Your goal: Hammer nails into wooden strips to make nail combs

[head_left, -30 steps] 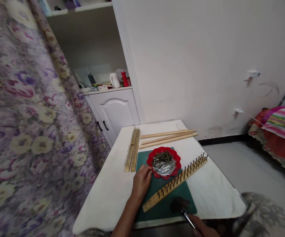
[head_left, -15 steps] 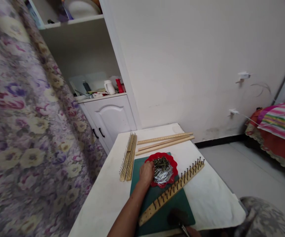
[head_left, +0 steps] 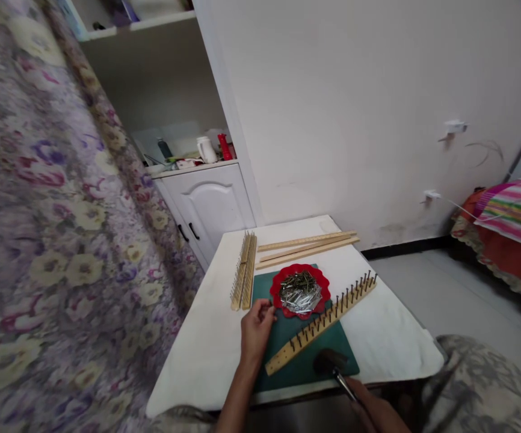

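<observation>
My left hand point(head_left: 257, 329) is beside the left rim of the red scalloped dish point(head_left: 324, 282), its fingers drawn together; whatever they pinch is too small to make out. In the dish lies a heap of nails point(head_left: 300, 292), dark and brassy at the back, silvery in front. A wooden strip point(head_left: 278, 361) slants across the green mat point(head_left: 294, 376), with rows of dark nails standing in it and bare holes at its near end. My right hand point(head_left: 369, 404), partly cut off below, grips a hammer point(head_left: 342, 380) by its handle. The hammer's dark, blurred head rests on or hovers over the mat; I cannot tell which.
Two nail-studded strips point(head_left: 248, 273) lie at the table's left. Several plain wooden strips point(head_left: 308, 251) lie at the back. A white cloth covers the table point(head_left: 200, 361). A floral curtain point(head_left: 84, 240) hangs left, beside a white cabinet point(head_left: 215, 198). A bed point(head_left: 508, 228) stands right.
My left hand has drawn back from inside the dish toward me, to its left rim. The hammer and right hand show more fully now, as the view has tilted down.
</observation>
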{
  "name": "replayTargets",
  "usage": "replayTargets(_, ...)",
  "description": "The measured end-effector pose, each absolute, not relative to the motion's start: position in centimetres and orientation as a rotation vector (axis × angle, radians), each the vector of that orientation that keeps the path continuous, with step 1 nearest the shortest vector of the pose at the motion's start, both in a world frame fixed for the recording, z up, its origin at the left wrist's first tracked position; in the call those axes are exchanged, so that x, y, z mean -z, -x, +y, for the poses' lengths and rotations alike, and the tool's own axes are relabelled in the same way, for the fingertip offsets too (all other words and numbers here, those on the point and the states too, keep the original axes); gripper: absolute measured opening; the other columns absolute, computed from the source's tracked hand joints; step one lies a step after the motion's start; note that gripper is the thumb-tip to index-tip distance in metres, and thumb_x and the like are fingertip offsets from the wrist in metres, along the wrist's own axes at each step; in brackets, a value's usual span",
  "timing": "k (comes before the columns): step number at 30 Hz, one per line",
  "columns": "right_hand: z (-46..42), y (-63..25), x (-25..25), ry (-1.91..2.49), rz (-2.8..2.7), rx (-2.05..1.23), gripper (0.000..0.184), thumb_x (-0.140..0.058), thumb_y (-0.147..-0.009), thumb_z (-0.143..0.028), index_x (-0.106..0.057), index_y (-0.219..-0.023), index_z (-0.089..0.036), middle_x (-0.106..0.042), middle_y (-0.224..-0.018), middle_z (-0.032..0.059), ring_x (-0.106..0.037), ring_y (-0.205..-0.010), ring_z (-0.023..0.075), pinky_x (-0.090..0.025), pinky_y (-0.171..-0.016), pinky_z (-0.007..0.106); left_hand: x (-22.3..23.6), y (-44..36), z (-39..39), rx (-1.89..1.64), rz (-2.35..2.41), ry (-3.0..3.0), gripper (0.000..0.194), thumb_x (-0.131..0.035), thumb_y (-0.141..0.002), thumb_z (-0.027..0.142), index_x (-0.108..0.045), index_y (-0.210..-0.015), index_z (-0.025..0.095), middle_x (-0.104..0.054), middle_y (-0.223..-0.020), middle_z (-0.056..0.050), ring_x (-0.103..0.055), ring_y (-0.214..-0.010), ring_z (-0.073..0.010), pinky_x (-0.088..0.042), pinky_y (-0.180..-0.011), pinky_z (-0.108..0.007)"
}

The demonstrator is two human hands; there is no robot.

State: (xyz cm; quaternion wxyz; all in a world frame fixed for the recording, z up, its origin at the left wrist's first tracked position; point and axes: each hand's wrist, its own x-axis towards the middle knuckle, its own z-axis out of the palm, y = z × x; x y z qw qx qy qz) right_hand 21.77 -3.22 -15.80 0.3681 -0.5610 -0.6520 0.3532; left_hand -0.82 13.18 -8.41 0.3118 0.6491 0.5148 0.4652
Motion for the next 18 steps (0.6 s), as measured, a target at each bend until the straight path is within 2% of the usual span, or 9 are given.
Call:
replayTargets(4,-3.8,-21.7,14.9,1.433,-1.75,-0.903,0.042,-0.038,-0.09,-0.031,-0.056,-0.125,-0.015,-0.074,-0.106,0.0148,-0.068,-0.1,0.0224,-0.052,-0.086,0.03,10.0,2.2,9.6,-1.153,1.296,-1.51,0.021,-0.057,-0.075,0.038,-0.057,-0.079,0.017,-0.066,-0.072,0.0,-0.062,-0.062,-0.0137,-0.048,-0.062,-0.023)
replayTargets(6,-3.9,-21.6,14.6,1.438,-1.77,-0.91,0.042,-0.035,-0.091,-0.031,-0.054,-0.126,-0.015,-0.07,-0.116,0.0163,-0.065,-0.107,0.0217,-0.05,-0.09,0.031,10.6,2.3,8.5,-1.111,1.308,-1.523,0.023,-0.057,-0.076,0.039,-0.059,-0.079,0.017,-0.066,-0.071,-0.001,-0.061,-0.062,-0.0137,-0.047,-0.06,-0.022)
replayTargets(10,-4.0,-21.6,15.2,1.456,-1.753,-0.906,0.041,-0.037,-0.092,-0.032,-0.053,-0.127,-0.019,-0.068,-0.121,0.014,-0.064,-0.108,0.0221,-0.05,-0.09,0.032,11.5,2.1,7.5,-1.069,1.372,-1.72,0.024,-0.055,-0.079,0.039,-0.064,-0.078,0.016,-0.063,-0.068,-0.001,-0.057,-0.063,-0.0138,-0.043,-0.057,-0.02)
replayTargets(18,-4.1,-21.6,15.6,1.454,-1.746,-0.899,0.042,-0.038,-0.092,-0.03,-0.051,-0.13,-0.017,-0.063,-0.128,0.0132,-0.06,-0.114,0.0216,-0.049,-0.093,0.03,12.0,2.5,7.4,-1.049,1.39,-1.837,0.022,-0.053,-0.082,0.036,-0.065,-0.076,0.017,-0.062,-0.07,0.0,-0.054,-0.064,-0.0134,-0.041,-0.058,-0.02)
